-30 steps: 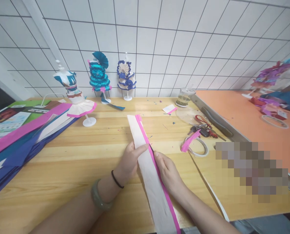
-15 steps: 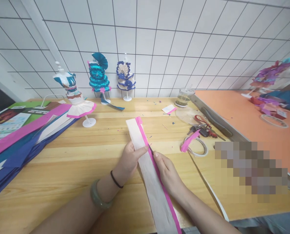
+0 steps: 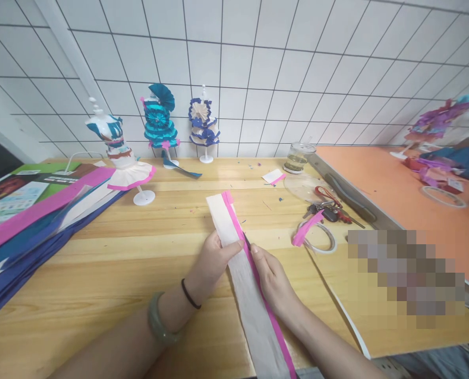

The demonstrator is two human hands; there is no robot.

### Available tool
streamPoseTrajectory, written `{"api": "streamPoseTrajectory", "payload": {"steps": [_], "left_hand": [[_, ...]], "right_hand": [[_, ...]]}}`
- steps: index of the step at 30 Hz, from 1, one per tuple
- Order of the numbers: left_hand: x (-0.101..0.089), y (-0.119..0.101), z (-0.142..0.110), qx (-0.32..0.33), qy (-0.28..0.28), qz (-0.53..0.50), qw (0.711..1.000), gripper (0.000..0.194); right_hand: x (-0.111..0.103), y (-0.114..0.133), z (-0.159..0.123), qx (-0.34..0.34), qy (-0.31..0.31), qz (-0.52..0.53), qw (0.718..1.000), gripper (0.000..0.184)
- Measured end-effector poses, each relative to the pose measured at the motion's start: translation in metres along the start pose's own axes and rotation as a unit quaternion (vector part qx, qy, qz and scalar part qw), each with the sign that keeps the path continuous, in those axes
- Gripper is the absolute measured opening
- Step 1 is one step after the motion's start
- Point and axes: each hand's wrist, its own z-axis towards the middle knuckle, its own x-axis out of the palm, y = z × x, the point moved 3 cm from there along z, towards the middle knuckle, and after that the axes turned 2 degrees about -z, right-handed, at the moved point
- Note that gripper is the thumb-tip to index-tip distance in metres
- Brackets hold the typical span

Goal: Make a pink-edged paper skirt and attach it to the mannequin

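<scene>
A long white crepe-paper strip (image 3: 240, 284) with a pink edging (image 3: 253, 271) along its right side runs from mid-table toward me. My left hand (image 3: 214, 258) grips the strip from its left side, thumb lying over the paper near the pink edge. Close beside that thumb, my right hand (image 3: 271, 273) pinches a thin, dark, pointed tool (image 3: 247, 241) whose tip meets the pink edging. Most of the tool is hidden inside the fingers, so its kind does not show. The strip's far end is loose and flat, with a small folded pink piece on it.
Dress-form stands (image 3: 143, 198) in paper dresses line the back left. Colored paper sheets (image 3: 40, 231) lie at left. To the right are a tape roll (image 3: 329, 242) with a pink scrap (image 3: 308, 227), keys (image 3: 329, 212), a glass cup (image 3: 297, 158) and an orange mat (image 3: 360, 168).
Both hands and the strip have shifted slightly to the right. The dark tool still meets the pink edge beside my left thumb.
</scene>
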Motion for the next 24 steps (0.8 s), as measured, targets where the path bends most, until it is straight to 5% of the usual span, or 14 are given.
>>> {"api": "streamPoseTrajectory", "payload": {"steps": [24], "left_hand": [[-0.003,-0.011,0.006,-0.016,-0.045,-0.045,0.998,0.025]], "right_hand": [[0.002,-0.002,0.001,0.007,0.009,-0.037,0.999,0.036]]}}
